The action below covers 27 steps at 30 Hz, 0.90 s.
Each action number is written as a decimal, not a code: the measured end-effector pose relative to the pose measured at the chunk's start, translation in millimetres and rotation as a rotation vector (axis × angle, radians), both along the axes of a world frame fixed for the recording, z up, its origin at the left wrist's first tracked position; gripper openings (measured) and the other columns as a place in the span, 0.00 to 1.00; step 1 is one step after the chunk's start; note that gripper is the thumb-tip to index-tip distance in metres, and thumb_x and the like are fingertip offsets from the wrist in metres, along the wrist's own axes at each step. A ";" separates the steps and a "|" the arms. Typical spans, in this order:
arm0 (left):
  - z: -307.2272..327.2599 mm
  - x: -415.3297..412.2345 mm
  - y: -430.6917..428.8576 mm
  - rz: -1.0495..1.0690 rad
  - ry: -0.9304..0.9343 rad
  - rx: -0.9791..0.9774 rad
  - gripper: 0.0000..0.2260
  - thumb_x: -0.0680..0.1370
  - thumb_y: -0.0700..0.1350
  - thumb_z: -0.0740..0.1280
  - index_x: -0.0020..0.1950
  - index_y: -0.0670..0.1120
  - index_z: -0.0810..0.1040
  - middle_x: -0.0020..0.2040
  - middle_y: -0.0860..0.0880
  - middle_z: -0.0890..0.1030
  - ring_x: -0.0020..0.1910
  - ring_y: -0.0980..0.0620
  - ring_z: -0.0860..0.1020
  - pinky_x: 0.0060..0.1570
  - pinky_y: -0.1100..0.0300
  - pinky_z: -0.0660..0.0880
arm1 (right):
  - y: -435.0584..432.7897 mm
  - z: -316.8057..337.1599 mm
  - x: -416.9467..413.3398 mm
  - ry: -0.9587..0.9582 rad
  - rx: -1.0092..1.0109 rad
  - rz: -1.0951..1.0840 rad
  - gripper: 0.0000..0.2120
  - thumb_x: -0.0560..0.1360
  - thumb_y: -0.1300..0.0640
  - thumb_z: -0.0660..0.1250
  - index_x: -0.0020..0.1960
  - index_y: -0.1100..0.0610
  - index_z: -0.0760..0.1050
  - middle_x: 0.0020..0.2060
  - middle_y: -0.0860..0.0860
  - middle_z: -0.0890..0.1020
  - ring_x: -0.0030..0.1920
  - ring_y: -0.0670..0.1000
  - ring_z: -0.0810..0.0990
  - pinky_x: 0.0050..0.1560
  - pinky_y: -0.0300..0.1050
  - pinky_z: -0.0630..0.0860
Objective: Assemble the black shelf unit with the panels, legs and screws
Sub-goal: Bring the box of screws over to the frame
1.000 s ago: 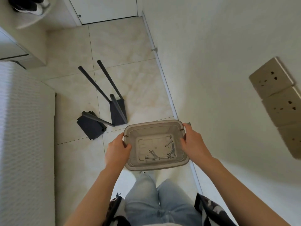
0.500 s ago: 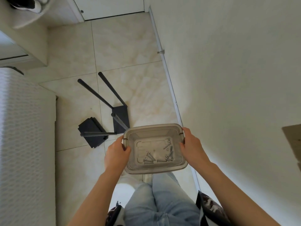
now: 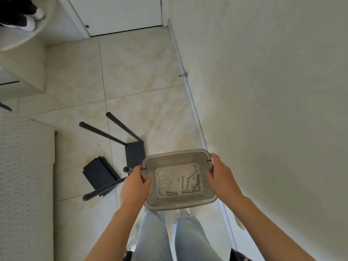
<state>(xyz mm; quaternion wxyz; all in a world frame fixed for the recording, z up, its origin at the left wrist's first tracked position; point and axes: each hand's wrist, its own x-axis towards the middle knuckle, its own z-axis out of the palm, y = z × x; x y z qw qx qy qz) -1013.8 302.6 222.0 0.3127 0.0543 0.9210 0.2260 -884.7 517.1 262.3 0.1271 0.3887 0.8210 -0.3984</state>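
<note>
I carry a translucent grey plastic bin in front of me above the floor. My left hand grips its left rim and my right hand grips its right rim. Several silver screws and small washers lie loose on the bin's bottom. On the tiled floor to the left lie the black shelf parts: one black panel with two long legs sticking out, and a second black panel with a leg lying across it. The bin hides part of the nearer panel.
A white wall runs along the right with a skirting board and a small door stop. A white textured bed or cabinet surface fills the left. A door stands at the far end, shoes at top left.
The view has tilted down and shifted; the shelf parts now sit closer to the bin's left side. The screws have slid about inside the bin. Both hands keep their grip.
</note>
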 end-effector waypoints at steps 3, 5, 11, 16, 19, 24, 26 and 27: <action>-6.9 -22.9 9.2 -0.044 -0.017 0.007 0.17 0.80 0.44 0.66 0.68 0.44 0.71 0.43 0.52 0.76 0.40 0.54 0.75 0.40 0.60 0.72 | 6.2 -6.5 -19.6 -0.004 0.011 -0.042 0.19 0.81 0.61 0.58 0.72 0.55 0.63 0.41 0.46 0.73 0.42 0.49 0.75 0.43 0.41 0.70; -14.3 -38.1 12.7 -0.056 -0.046 0.040 0.17 0.80 0.44 0.67 0.68 0.44 0.70 0.45 0.51 0.77 0.41 0.54 0.77 0.42 0.59 0.75 | 8.5 -12.0 -30.5 -0.008 0.019 -0.066 0.21 0.81 0.60 0.59 0.73 0.55 0.62 0.47 0.51 0.76 0.45 0.50 0.75 0.45 0.42 0.70; -45.5 -80.4 19.8 -0.114 -0.128 0.108 0.13 0.80 0.42 0.65 0.64 0.45 0.69 0.42 0.54 0.76 0.39 0.56 0.77 0.33 0.64 0.73 | 8.8 -47.6 -57.2 -0.074 0.069 -0.129 0.23 0.81 0.58 0.59 0.75 0.52 0.59 0.56 0.55 0.79 0.51 0.55 0.79 0.51 0.50 0.77; -92.4 -90.5 27.8 -0.074 -0.223 0.134 0.13 0.80 0.39 0.65 0.63 0.45 0.68 0.40 0.47 0.78 0.36 0.48 0.80 0.32 0.61 0.75 | 10.3 -92.2 -70.0 -0.094 0.134 -0.169 0.24 0.81 0.58 0.57 0.76 0.52 0.58 0.54 0.55 0.76 0.49 0.53 0.77 0.48 0.47 0.75; -126.6 -86.8 31.7 -0.046 -0.277 0.161 0.18 0.79 0.37 0.65 0.67 0.45 0.66 0.40 0.47 0.79 0.37 0.50 0.80 0.33 0.62 0.74 | 10.6 -130.8 -71.9 -0.125 0.168 -0.161 0.24 0.81 0.60 0.58 0.75 0.55 0.58 0.57 0.56 0.75 0.53 0.54 0.76 0.52 0.49 0.75; -193.6 -77.7 37.0 0.025 -0.327 0.120 0.23 0.79 0.36 0.64 0.72 0.45 0.63 0.38 0.51 0.76 0.37 0.52 0.78 0.35 0.57 0.77 | 13.1 -209.2 -79.2 -0.170 0.222 -0.170 0.23 0.80 0.62 0.59 0.74 0.57 0.61 0.62 0.56 0.74 0.61 0.55 0.72 0.58 0.49 0.73; -224.5 -72.4 38.4 0.070 -0.362 0.107 0.24 0.79 0.36 0.65 0.73 0.46 0.63 0.40 0.49 0.76 0.40 0.45 0.81 0.43 0.48 0.81 | 11.9 -243.9 -81.8 -0.170 0.247 -0.168 0.23 0.80 0.63 0.58 0.74 0.57 0.61 0.61 0.56 0.74 0.61 0.55 0.71 0.57 0.48 0.73; -240.7 -70.2 38.7 0.090 -0.374 0.104 0.24 0.79 0.35 0.65 0.73 0.46 0.62 0.41 0.49 0.77 0.41 0.43 0.82 0.46 0.45 0.82 | 11.5 -261.9 -82.9 -0.167 0.257 -0.171 0.23 0.80 0.63 0.57 0.75 0.57 0.61 0.61 0.55 0.73 0.61 0.55 0.70 0.57 0.48 0.72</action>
